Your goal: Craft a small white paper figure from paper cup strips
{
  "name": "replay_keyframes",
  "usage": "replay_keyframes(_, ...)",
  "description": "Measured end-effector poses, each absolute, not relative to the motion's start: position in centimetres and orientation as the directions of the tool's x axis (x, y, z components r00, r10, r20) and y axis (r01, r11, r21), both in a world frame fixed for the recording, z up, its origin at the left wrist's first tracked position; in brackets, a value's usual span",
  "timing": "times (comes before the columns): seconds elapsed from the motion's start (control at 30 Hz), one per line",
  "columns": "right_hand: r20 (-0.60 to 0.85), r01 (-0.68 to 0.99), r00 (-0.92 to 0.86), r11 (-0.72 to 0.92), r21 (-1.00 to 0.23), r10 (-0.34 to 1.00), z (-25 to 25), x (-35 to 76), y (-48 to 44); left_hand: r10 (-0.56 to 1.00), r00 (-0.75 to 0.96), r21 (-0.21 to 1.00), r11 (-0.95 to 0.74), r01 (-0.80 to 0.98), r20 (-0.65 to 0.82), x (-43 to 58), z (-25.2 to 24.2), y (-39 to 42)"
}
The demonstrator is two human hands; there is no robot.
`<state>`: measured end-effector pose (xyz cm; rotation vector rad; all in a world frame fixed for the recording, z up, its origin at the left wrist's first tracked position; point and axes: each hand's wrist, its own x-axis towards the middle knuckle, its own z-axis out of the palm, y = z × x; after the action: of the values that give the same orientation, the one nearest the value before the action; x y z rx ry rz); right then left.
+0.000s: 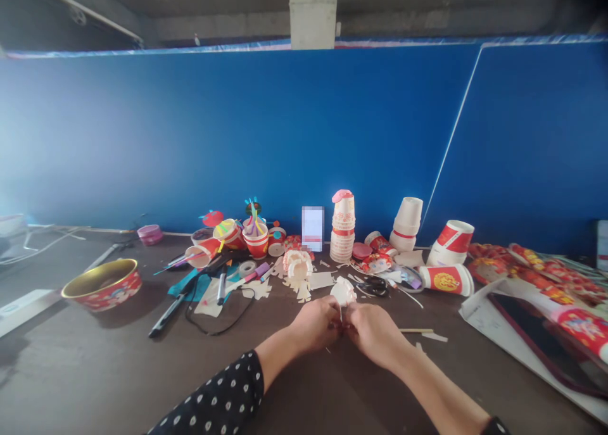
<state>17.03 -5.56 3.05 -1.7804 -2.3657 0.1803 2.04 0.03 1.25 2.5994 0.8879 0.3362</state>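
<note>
Fingers of the left hand (317, 324) and the right hand (373, 332) are curled in close together, grasping a small white paper piece (342, 291) between them — its round face tips up above the knuckles, and its edge on the right looks cut and ruffled. The fingertips themselves are mostly hidden behind the backs of the hands, so how each one presses cannot be told. That piece is held near the middle of the brown table (304, 400), in front of a tall stack of paper cups (342, 240) with a pink lump (342, 195) on top. Just beyond the left hand sits a larger white paper cutout (299, 271), its lower edge snipped into strips. To the right of the held piece lie black-handled scissors (373, 286), and nearer the right wrist a thin stick (417, 330) beside a paper scrap (434, 337). Over on the left are a marker (221, 288), a roll of tape (247, 269) and a gold-lined bowl (102, 296) (red outside, with printed figures). A red-and-white cup (447, 280) lies on its side at the right — and behind everything, against the blue wall (304, 125), stands a lit screen (313, 228), too blurred to read
</note>
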Motion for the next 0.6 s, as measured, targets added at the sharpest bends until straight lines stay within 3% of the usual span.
replay_keyframes(0.37, 0.013, 0.965, -0.235, 0.235, -0.115, 0.972, 4.0, 15.9, -5.8, 0.643, 0.760, 0.494, -0.695, 0.523, 0.099, 1.7, 1.4, 0.6)
replay_keyframes(0.6, 0.058, 0.958, -0.271, 0.275, -0.081, 0.961, 3.6, 15.9, -5.6, 0.626, 0.770, 0.462, -0.723, 0.513, 0.125, 2.0, 0.5, 0.8)
